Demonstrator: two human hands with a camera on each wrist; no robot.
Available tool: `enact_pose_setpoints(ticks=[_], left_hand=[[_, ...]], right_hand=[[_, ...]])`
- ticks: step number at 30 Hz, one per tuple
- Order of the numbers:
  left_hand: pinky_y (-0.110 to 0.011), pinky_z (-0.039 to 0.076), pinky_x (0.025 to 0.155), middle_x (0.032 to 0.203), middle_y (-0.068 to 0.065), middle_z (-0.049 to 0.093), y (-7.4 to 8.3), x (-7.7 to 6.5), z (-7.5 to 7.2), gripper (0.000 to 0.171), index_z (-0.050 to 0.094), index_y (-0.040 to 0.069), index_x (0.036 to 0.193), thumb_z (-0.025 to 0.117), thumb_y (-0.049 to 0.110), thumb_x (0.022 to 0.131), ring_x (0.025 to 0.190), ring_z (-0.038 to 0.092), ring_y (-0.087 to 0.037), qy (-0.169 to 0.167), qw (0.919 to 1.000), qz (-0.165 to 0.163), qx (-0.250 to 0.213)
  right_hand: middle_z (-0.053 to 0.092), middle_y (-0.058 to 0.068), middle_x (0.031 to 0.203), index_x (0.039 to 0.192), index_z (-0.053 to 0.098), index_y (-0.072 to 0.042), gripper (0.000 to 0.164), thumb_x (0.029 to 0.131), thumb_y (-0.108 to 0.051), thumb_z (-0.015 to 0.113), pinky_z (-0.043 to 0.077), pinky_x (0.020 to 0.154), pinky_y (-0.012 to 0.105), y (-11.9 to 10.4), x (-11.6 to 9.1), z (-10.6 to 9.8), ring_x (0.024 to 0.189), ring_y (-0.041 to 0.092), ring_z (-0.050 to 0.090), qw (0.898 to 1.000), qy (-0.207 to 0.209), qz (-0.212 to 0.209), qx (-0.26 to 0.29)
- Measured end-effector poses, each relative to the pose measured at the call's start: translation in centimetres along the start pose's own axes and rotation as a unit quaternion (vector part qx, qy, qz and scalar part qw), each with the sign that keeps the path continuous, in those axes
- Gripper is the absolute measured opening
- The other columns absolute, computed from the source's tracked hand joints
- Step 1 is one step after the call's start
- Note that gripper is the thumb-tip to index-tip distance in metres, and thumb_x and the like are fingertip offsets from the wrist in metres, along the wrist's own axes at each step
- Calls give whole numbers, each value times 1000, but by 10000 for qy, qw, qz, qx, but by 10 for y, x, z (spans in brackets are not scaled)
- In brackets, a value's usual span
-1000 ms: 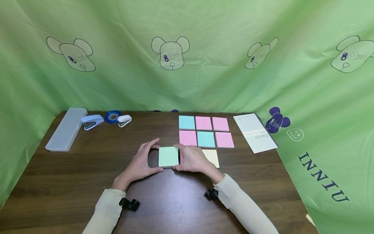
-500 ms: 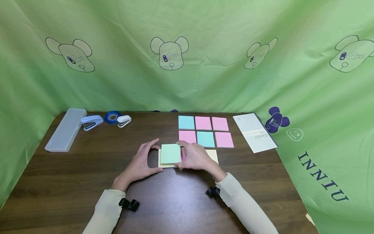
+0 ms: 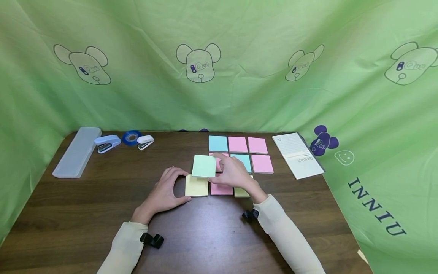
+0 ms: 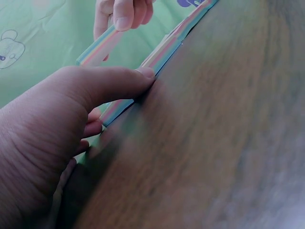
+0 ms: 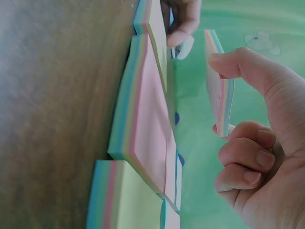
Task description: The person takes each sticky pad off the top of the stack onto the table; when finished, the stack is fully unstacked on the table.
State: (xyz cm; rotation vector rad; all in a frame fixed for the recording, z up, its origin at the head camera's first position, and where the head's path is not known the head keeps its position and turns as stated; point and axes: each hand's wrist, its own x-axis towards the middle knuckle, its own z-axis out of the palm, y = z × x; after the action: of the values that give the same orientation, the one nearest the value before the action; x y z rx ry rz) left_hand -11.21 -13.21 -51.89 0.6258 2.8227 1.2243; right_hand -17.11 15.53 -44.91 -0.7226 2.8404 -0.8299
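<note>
My right hand (image 3: 234, 173) pinches a green-topped sticky note pad (image 3: 203, 166) by its right side, thumb at the front edge and index finger at the back. In the right wrist view the pad (image 5: 227, 107) shows layered coloured edges and is held up off the table. Below it lies a yellow-topped sticky note pad (image 3: 196, 186). My left hand (image 3: 165, 194) holds that pad at its left side, the thumb (image 4: 143, 74) at the front edge and fingers around the back corner. A pink pad (image 3: 221, 189) and another yellow pad (image 3: 241, 193) continue the row rightward.
Behind stand two rows of pads, blue (image 3: 218, 144) and pink (image 3: 262, 163). An open notebook (image 3: 297, 156) lies at the right. At the back left are a translucent case (image 3: 78, 152), a light blue stapler (image 3: 107, 143), a blue tape roll (image 3: 131, 137) and a white stapler (image 3: 145, 141).
My right hand has lifted the green-topped pad off the yellow one and moved it back and slightly right, uncovering the yellow pad. The left hand has stayed almost in place.
</note>
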Motion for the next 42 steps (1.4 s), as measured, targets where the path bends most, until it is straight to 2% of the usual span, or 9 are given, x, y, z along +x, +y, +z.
enact_pose_setpoints(ticks=[4,7,10,18,22,25,31,36,42], left_hand=[[-73,45,120,145,-11,61,0,0,0,77,64,11,140,101,36,78,152,43,-41,36,9999,99,20],[-73,44,120,144,-11,61,-1,0,0,76,64,10,140,101,35,78,152,43,-42,63,9999,143,24],[-73,45,119,145,-12,61,0,-1,0,77,64,10,140,100,35,78,152,43,-42,57,9999,132,46],[-76,48,113,147,-13,59,1,-1,0,77,64,12,142,100,36,79,151,43,-41,25,9999,41,112],[-75,49,114,146,-13,60,1,0,1,77,64,12,142,101,35,78,150,44,-41,34,9999,18,96],[-74,48,115,145,-12,60,1,1,1,77,64,12,141,101,34,78,150,44,-40,38,9999,48,85],[-73,47,116,143,-11,60,0,1,0,77,64,12,140,102,34,76,150,44,-40,76,9999,84,73],[-72,48,116,142,-11,61,0,1,2,76,64,12,139,102,34,76,149,46,-40,129,9998,137,80],[-71,50,114,143,-11,61,-2,0,1,75,64,11,139,101,34,78,147,46,-39,143,9997,135,114]], right_hand=[[49,-9,67,155,62,-7,91,79,-42,97,30,53,26,0,7,-4,60,8,37,10000,-3,76,14],[47,-9,64,156,61,-4,92,80,-40,97,27,52,25,0,14,-6,58,7,34,10000,-32,24,-14],[43,-10,62,157,59,-4,93,80,-39,97,23,51,24,0,22,-6,57,6,29,9999,-114,-8,-19],[45,-9,61,158,59,-9,91,82,-41,97,23,49,24,0,42,-3,54,6,31,9997,-255,46,-44],[41,-9,58,158,60,-11,89,83,-41,98,20,49,24,0,50,0,53,6,27,9993,-327,98,-137],[45,-8,59,159,59,-12,90,83,-41,97,24,49,25,0,56,4,54,8,32,9987,-431,172,-207],[61,-2,67,162,56,-13,91,85,-43,96,40,53,28,0,63,10,60,12,51,9965,-671,408,-275],[58,-3,61,163,55,-11,93,86,-41,97,41,53,29,1,66,13,57,12,49,9933,-931,532,-420],[55,-5,60,164,55,-13,94,86,-45,96,45,57,31,-1,68,13,61,14,49,9880,-1160,596,-822]])
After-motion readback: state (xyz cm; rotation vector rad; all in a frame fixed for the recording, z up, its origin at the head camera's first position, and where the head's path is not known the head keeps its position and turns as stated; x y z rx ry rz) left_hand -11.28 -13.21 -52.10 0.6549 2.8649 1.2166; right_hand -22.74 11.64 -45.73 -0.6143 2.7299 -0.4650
